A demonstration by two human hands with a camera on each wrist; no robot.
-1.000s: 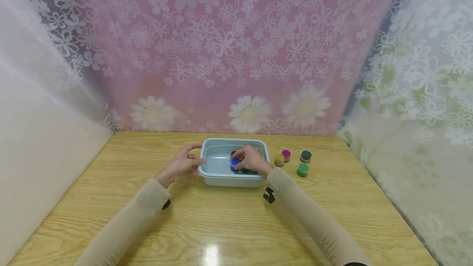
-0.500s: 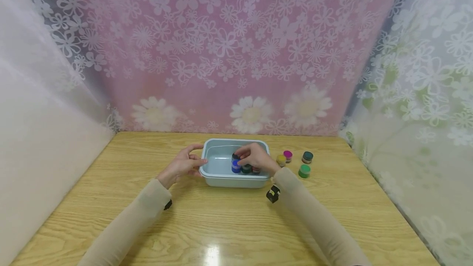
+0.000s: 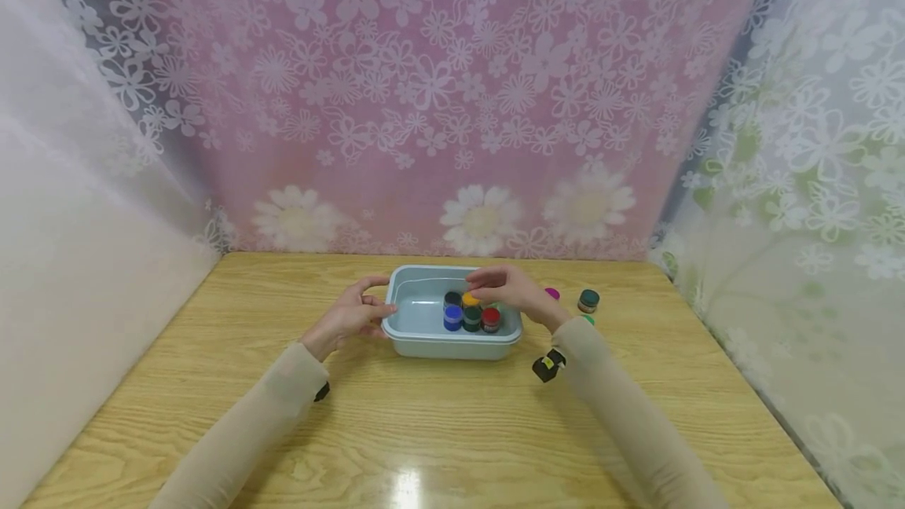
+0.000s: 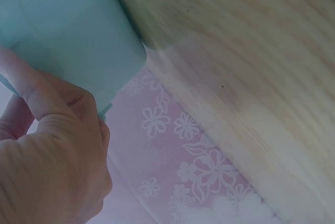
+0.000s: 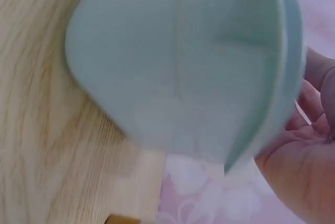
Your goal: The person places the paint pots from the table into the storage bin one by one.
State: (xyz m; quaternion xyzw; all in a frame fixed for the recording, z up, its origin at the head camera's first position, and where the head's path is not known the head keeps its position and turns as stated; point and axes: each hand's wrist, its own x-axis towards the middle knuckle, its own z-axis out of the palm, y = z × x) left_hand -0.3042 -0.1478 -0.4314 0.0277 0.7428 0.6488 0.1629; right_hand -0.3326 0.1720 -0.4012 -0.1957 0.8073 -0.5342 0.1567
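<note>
Tub of pale blue plastic (image 3: 452, 348), rectangular with rounded corners, stands on the light wooden table (image 3: 424, 422). My left hand (image 3: 351, 311) is clamped on its left end, the thumb over the rim. My right hand (image 3: 514, 289) is above its right end, with the fingers loose and the grip free. Inside stand small round jars: a black jar (image 3: 452, 301), a blue jar (image 3: 452, 320), an orange jar (image 3: 470, 302), a dark green jar (image 3: 471, 320) and a red jar (image 3: 491, 321).
</note>
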